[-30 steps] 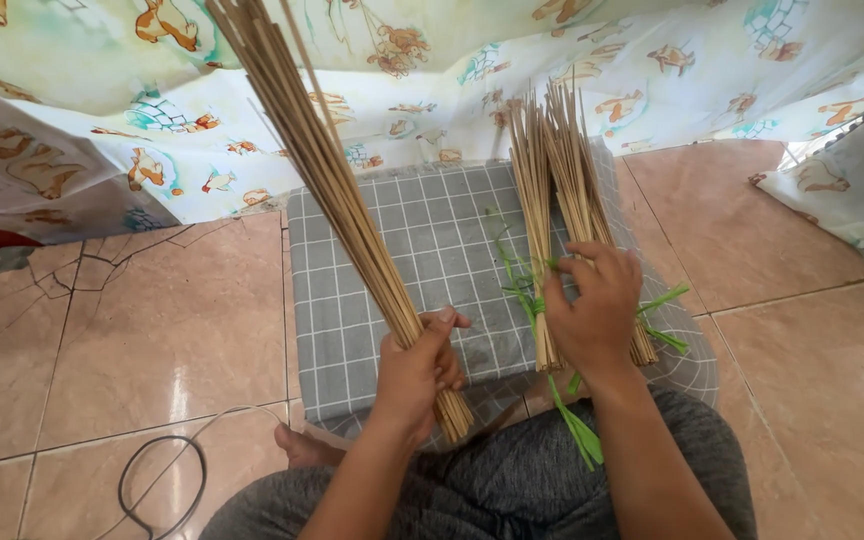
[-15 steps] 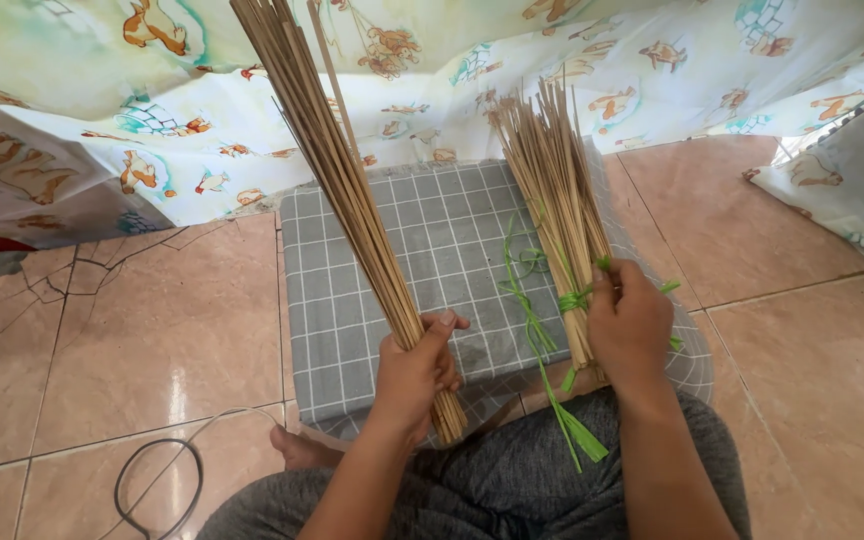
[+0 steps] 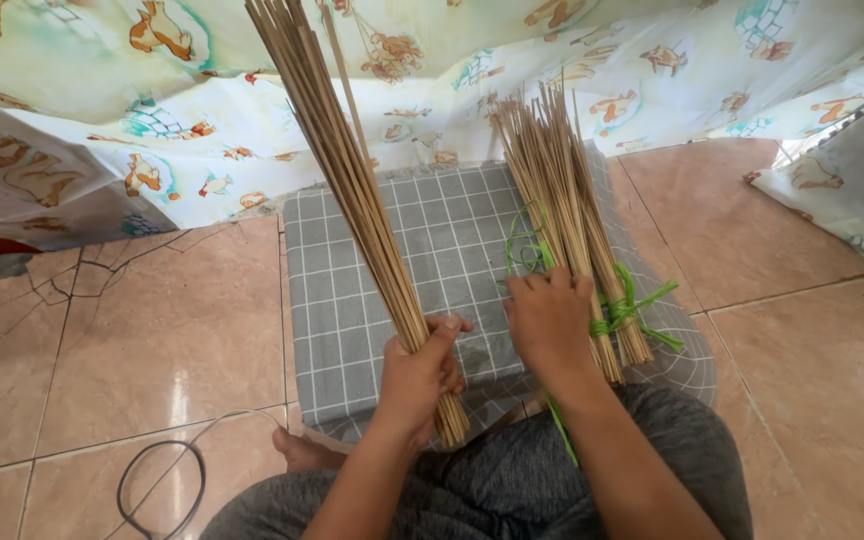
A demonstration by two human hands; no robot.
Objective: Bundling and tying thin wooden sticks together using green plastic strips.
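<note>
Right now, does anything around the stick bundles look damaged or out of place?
Yes: the pinkish floor tile left of the grey checked mat is cracked, with lines branching across it. Also, one thin stick stands apart from the tan stick bundle in the left hand, and loose green ribbon trails over the mat.

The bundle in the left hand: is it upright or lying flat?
Upright, slightly tilted. The left hand grips the bundle near its base; sticks rise toward the curtain.
</note>
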